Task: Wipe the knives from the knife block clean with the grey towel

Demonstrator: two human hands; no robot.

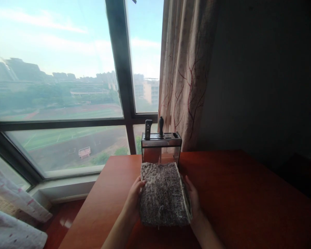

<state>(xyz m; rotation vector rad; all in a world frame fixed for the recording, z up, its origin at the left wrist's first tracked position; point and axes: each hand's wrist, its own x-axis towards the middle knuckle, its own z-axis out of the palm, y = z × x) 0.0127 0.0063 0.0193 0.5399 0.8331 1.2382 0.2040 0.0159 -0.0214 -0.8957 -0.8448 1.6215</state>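
A folded grey cloth, shaggy and thick like a rag or small mat, is held up between my two hands above the near part of the table. My left hand grips its left edge, with the thumb on the front face and the other fingers mostly hidden behind. On the right side, where the folded layers and a pale edge show, my right hand is closed on the cloth. Just behind the cloth stands a knife holder with a black-handled knife and a second dark handle upright in its slots.
The reddish-brown wooden table extends to both sides. Beyond it are a large dark-framed window and a patterned curtain. Another light curtain hangs at the lower left. A dark wall is on the right.
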